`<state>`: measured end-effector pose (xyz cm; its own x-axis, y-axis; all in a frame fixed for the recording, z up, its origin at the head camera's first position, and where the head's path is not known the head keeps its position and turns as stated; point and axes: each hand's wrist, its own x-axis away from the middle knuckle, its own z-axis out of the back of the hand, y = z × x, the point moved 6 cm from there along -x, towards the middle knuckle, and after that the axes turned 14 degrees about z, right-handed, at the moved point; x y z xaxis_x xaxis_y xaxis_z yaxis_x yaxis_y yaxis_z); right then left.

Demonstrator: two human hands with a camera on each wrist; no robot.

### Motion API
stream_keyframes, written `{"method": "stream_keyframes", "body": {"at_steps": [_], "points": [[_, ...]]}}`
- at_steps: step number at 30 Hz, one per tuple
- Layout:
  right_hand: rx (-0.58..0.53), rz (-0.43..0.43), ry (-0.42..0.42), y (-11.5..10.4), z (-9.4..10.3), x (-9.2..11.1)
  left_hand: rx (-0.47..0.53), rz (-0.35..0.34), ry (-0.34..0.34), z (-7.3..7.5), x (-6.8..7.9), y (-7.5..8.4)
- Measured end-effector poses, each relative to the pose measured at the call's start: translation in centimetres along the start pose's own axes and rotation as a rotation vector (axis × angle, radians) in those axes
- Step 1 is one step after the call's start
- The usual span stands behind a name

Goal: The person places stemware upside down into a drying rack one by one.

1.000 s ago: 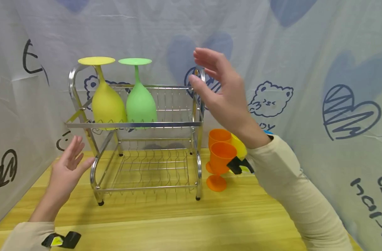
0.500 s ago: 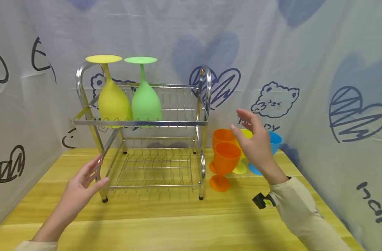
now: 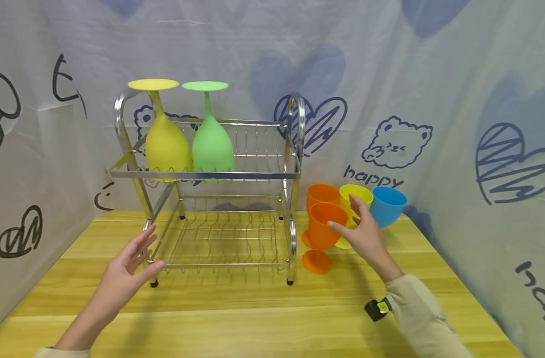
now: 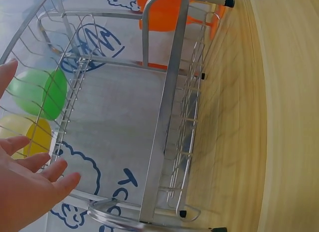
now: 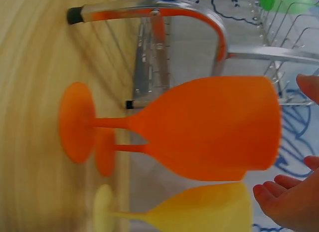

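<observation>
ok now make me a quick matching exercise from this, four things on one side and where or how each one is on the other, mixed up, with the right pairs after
Things
1. green goblet
2. blue goblet
3. front orange goblet
4. left hand

Places and states
a. upright, rightmost goblet in the head view
b. by the left end of the rack, holding nothing
c. upside down on the rack's upper tier
d. upright, its bowl partly overlapped in the head view by the thumb of the right hand

Right pairs: 1-c, 2-a, 3-d, 4-b

Orange goblets (image 3: 324,229), blue goblet (image 3: 388,208); heart-patterned pale cloth (image 3: 236,44).
</observation>
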<state>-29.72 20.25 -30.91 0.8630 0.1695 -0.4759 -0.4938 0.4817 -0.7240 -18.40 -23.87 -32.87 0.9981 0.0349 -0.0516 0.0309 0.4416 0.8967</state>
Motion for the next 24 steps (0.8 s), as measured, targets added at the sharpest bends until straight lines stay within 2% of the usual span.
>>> {"method": "stream_keyframes", "body": {"at_steps": [5,10,14,24], "points": [[-0.059,-0.067,-0.003,1.7,-1.0,0.4,0.012,-0.008,-0.045,-0.9,0.1,0.2],[-0.106,-0.121,0.007,2.7,-1.8,0.7,-0.01,-0.025,-0.061,-1.6,0.2,0.3],[-0.15,-0.134,0.016,3.4,-2.6,0.8,0.004,-0.043,-0.063,-1.9,0.3,0.4],[-0.175,-0.152,0.011,4.8,-4.0,1.0,0.018,-0.054,-0.065,-2.4,0.3,0.3]]}}
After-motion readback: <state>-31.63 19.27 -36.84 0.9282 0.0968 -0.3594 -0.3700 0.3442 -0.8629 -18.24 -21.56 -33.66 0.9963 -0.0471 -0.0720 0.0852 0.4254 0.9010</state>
